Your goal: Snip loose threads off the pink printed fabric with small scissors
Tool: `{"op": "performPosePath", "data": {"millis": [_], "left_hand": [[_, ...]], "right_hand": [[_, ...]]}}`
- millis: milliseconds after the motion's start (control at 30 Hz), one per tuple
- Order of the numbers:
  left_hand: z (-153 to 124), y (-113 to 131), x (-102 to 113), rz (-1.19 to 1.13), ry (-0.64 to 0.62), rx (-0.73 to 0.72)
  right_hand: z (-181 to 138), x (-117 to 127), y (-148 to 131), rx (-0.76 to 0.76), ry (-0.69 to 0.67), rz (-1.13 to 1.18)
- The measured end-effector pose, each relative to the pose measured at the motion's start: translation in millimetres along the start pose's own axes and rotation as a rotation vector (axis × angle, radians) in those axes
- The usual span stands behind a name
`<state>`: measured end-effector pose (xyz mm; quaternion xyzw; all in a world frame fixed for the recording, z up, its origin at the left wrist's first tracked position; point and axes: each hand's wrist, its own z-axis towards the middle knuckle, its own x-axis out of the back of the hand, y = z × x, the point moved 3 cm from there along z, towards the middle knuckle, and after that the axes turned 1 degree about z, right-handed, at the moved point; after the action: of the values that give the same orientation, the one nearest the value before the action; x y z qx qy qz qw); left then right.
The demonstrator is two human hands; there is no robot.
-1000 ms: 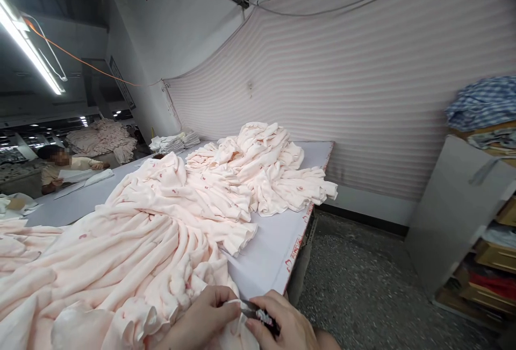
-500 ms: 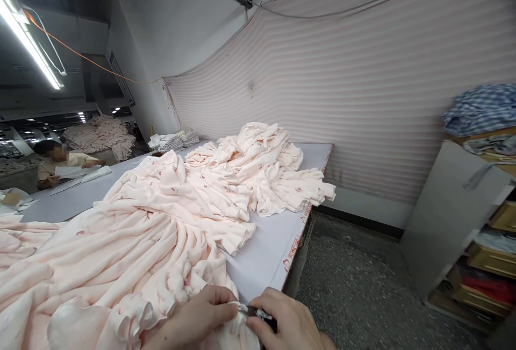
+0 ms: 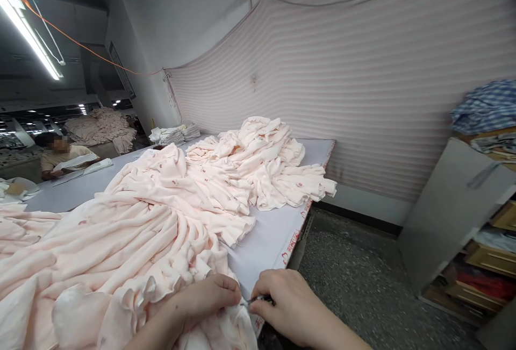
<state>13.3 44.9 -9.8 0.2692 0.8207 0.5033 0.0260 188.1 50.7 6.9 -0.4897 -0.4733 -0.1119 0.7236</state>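
Observation:
A long run of pale pink fabric (image 3: 133,242) with small red prints lies bunched across the grey table (image 3: 266,242), ending in a ruffled hem near me. My left hand (image 3: 205,299) pinches that hem at the table's near edge, fingers closed on the cloth. My right hand (image 3: 290,304) is closed around a small dark tool, probably thread snips (image 3: 258,300), whose tip touches the fabric right next to my left fingers. The two hands almost meet.
A heap of the same pink garments (image 3: 262,162) sits at the table's far right end. A person (image 3: 60,151) works at the far left, with stacks of cloth behind. Shelves (image 3: 484,221) with folded fabric stand at the right, across a speckled floor (image 3: 363,269).
The view has tilted down slightly, so both hands show more fully. They have shifted up and a little right in the picture, still held together at the hem.

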Motion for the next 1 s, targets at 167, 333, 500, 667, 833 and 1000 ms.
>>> {"op": "performPosePath", "data": {"millis": [167,333,500,667,833,1000], "left_hand": [[1.6,0.5,0.1,-0.018,-0.013,-0.017],[-3.1,3.7,1.9,-0.055,-0.017,-0.016],[-12.9,-2.3,1.0,0.027,0.040,-0.023],[-22.2,-15.6,-5.4,0.410,0.299,-0.204],[-30.6,-22.3,-10.7,0.529,0.384,-0.480],[-33.6,-33.2,-4.5,0.352,0.408,-0.443]], "right_hand": [[4.4,4.0,3.9,-0.007,0.004,0.080],[-0.1,-12.7,23.3,-0.143,0.124,0.346],[-1.3,-57.7,29.0,-0.226,-0.019,0.924],[-2.1,-62.7,23.1,-0.190,-0.028,1.112],[-7.5,-46.1,20.3,-0.216,-0.063,1.452],[-19.2,-45.0,24.6,-0.165,0.158,0.858]]}}
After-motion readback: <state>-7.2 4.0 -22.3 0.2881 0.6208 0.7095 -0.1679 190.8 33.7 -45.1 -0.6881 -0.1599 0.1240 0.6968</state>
